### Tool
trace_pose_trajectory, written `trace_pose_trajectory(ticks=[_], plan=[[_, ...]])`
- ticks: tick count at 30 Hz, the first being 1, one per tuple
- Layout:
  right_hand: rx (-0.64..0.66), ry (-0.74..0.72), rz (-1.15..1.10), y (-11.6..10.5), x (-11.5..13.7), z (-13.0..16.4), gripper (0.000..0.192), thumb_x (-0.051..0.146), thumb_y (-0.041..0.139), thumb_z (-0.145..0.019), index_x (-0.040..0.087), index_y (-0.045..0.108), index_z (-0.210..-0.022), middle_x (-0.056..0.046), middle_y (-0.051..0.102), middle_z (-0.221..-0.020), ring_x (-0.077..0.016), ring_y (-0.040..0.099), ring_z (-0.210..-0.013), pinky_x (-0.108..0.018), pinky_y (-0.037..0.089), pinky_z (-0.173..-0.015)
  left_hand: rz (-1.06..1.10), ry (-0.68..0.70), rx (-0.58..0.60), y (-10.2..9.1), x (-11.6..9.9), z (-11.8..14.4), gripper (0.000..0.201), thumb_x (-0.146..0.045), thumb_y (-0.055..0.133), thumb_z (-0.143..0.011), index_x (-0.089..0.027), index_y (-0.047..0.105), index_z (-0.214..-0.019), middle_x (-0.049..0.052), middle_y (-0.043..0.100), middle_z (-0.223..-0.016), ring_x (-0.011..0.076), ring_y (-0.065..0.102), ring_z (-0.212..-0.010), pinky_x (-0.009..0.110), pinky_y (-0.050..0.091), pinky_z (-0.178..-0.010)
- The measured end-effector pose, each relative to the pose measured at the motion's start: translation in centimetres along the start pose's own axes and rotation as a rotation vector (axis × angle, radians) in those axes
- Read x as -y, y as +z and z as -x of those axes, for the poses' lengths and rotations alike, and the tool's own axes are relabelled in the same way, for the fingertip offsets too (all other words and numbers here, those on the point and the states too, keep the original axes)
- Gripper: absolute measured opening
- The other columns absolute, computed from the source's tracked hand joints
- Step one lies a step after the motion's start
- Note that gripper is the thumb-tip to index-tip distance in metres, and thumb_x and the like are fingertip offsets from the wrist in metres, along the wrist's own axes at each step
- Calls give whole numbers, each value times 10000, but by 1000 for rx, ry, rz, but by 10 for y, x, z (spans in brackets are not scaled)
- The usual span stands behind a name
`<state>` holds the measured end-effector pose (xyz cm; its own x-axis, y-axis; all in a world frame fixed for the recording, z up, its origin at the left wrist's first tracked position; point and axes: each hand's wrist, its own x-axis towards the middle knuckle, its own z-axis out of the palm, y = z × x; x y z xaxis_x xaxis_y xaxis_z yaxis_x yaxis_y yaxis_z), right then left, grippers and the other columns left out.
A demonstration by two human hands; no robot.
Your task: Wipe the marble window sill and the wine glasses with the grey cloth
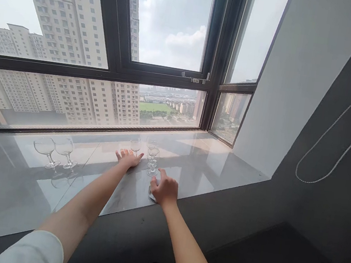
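- The right hand [164, 189] sits nearest, loosely curled with fingers bent down onto the windowsill [7, 186], holding nothing I can make out; something pale peeks from under its palm, too hidden to tell.
- A small glass [153, 159] stands just at its 11 o'clock, with another glass [151, 145] close behind that.
- The left hand [128, 158] lies flat and spread wide, palm down on the sill, empty.
- A third glass [135, 145] stands right at its 12 o'clock, by the fingertips.
- Two bigger wine glasses [55, 149] stand side by side, well apart at 9 o'clock.
- Tower blocks [64, 11] show through the window [119, 23].
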<state>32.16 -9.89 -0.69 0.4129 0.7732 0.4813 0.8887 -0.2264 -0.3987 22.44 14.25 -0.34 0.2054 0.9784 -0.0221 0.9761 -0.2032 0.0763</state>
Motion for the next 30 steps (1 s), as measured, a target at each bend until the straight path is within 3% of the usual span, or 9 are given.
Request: trace_pose_trajectory(ticks=[4, 8, 12, 17, 20, 24, 27, 30], plan=[[9, 19, -3, 0, 0, -1, 394, 397, 407, -899, 208, 568, -1205, -36, 692, -741, -202, 642, -698, -259, 356, -627, -6, -22, -96, 2, -2, 11, 1135, -831, 188, -739, 12, 152, -1498, 236, 117, -1563, 432, -80, -1428, 637, -135, -1082], [28, 37, -2, -1, 1, -1, 407, 400, 409, -901, 204, 560, -1224, -43, 701, -761, -205, 647, -710, -268, 366, -638, -8, -7, -109, 2, 4, 19, 1151, -835, 208, -727, 21, 151, -1495, 238, 118, -1561, 425, -50, -1433, 619, -118, -1103], [47, 71, 5, -5, 5, -1, 403, 388, 424, -898, 199, 568, -1224, -52, 705, -777, -210, 650, -731, -272, 373, -653, 27, 0, -106, 0, 18, 25, 1044, -781, 159, -788, -1, 254, -1475, 235, 189, -1547, 421, 37, -1435, 620, -70, -1118], [70, 108, 3, -8, 8, -2, 392, 386, 422, -908, 190, 583, -1208, -62, 703, -772, -209, 645, -725, -268, 371, -646, 21, 12, -89, -11, 43, 39, 1076, -799, 130, -778, 11, 233, -1480, 233, 179, -1550, 410, 58, -1436, 605, -78, -1122], [71, 104, 6, -7, 6, -3, 388, 393, 419, -907, 195, 593, -1192, -69, 705, -781, -216, 646, -739, -273, 370, -648, -9, -1, -128, -19, 68, 55, 1020, -787, 182, -784, -29, 337, -1448, 233, 239, -1532, 415, 129, -1417, 605, -48, -1114], [57, 90, 18, -2, 3, -3, 387, 400, 408, -906, 206, 596, -1184, -73, 707, -794, -221, 648, -756, -278, 365, -649, -46, -41, -259, -28, 119, 79, 696, -607, 254, -865, -115, 609, -1205, 227, 464, -1365, 404, 341, -1294, 602, 138, -1061], [41, 76, 17, 2, 1, -3, 386, 395, 405, -903, 202, 608, -1169, -69, 705, -788, -219, 648, -747, -279, 361, -638, -79, -86, -340, -29, 163, 89, 495, -468, 393, -832, -125, 663, -1064, 221, 537, -1226, 384, 430, -1176, 535, 281, -972], [40, 63, 12, 5, 1, -4, 390, 396, 408, -901, 198, 614, -1167, -66, 707, -794, -218, 650, -754, -280, 364, -643, -43, -205, -369, -28, 202, 91, 424, -417, 422, -808, -148, 677, -1014, 217, 546, -1169, 391, 449, -1113, 504, 333, -888]])
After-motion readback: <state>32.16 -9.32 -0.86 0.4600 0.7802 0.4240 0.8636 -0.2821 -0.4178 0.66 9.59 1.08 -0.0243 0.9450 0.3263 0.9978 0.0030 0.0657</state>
